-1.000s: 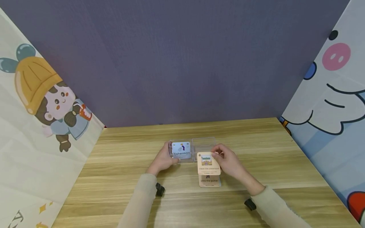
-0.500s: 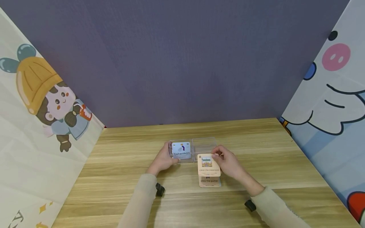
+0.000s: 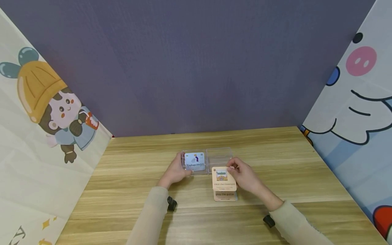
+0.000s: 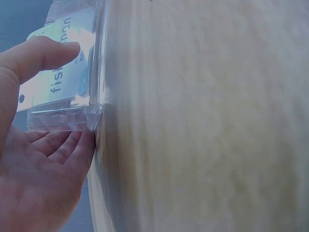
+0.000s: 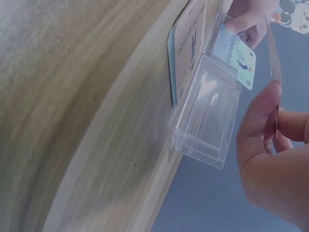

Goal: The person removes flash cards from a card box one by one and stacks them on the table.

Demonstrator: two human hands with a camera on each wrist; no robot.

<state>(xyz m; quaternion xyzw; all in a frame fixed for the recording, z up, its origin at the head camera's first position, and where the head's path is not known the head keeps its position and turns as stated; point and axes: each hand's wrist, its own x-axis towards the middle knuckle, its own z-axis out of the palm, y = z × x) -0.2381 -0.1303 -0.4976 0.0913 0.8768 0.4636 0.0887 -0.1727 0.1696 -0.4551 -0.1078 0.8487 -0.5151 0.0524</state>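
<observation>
My left hand (image 3: pixel 176 170) holds the left end of a clear plastic box (image 4: pixel 67 113), its thumb over the front. A "fisherman" card (image 3: pixel 194 161) lies in that left compartment, while the right compartment (image 5: pixel 211 111) holds no card. Between thumb and fingers, my right hand (image 3: pixel 246 174) pinches the top right corner of a "clean the classroom" card (image 3: pixel 224 180). In the right wrist view that card appears edge-on, raised off the table. Below it, a "play the guitar" card (image 3: pixel 225 195) lies on top of a small stack on the table, its upper part hidden in the head view.
The wooden table (image 3: pixel 128 190) ends at a dark wall panel (image 3: pixel 196 75) behind the box. Cartoon-printed walls stand on both sides. A small black wrist device (image 3: pixel 172 203) sits on the left wrist, another (image 3: pixel 268 220) on the right.
In the head view the "clean the classroom" card has shifted slightly down toward the stack, covering more of the "play the guitar" card. The left hand and box stay put.
</observation>
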